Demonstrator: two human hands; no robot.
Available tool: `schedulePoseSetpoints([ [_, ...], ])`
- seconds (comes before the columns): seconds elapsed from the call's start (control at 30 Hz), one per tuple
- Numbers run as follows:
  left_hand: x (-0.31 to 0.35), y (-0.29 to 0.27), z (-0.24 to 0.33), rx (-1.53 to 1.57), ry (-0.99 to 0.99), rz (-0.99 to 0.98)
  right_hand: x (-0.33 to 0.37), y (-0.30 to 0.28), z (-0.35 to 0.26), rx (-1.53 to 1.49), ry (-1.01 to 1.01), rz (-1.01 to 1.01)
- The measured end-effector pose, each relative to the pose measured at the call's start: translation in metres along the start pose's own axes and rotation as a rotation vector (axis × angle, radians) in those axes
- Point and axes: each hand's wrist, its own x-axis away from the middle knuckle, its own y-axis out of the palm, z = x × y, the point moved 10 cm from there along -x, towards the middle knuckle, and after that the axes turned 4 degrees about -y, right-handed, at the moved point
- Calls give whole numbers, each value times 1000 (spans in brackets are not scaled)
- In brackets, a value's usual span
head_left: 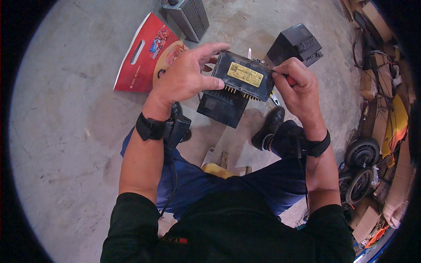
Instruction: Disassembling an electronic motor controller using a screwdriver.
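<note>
My left hand (188, 72) grips a flat black electronic module (230, 72) by its left end, thumb on the near edge. A yellow printed label faces up on the module, and a row of gold-coloured pins lines its near edge. At the module's right end, my right hand (298, 81) is closed, thumb and forefinger at the corner. A small red object (290, 80) shows between its curled fingers; most of it is hidden. Below the module sits a black box-shaped part (222, 109), partly covered by it.
A red carrier bag (138, 65) lies at left, beside a finned metal block (190, 19). Another black box-shaped unit (296, 44) stands beyond my right hand. Pliers (274, 98) are by my shoe (268, 127). Cardboard, cables and wheels (362, 152) crowd the right side.
</note>
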Motion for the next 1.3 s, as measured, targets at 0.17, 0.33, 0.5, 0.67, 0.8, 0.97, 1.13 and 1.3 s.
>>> schedulePoseSetpoints([
  [0.17,0,1,0,-35,-18,-1,0,0,-1,0,-14,4],
  [0.33,1,1,1,-28,-1,6,0,1,0,9,-1,2],
  [0.5,0,0,1,-53,7,5,0,1,4,0,30,-22],
  [0.67,-1,0,4,-103,7,5,2,-6,12,-123,117,-57],
  [0.8,0,2,8,-124,28,5,4,-16,26,-282,341,-130],
  [0.97,-1,2,5,-207,-12,76,16,-9,46,-289,492,-265],
  [1.13,-9,4,-12,-59,-125,112,23,15,40,-383,547,-442],
  [1.3,-11,5,-14,-5,-143,90,30,25,42,-387,504,-493],
])
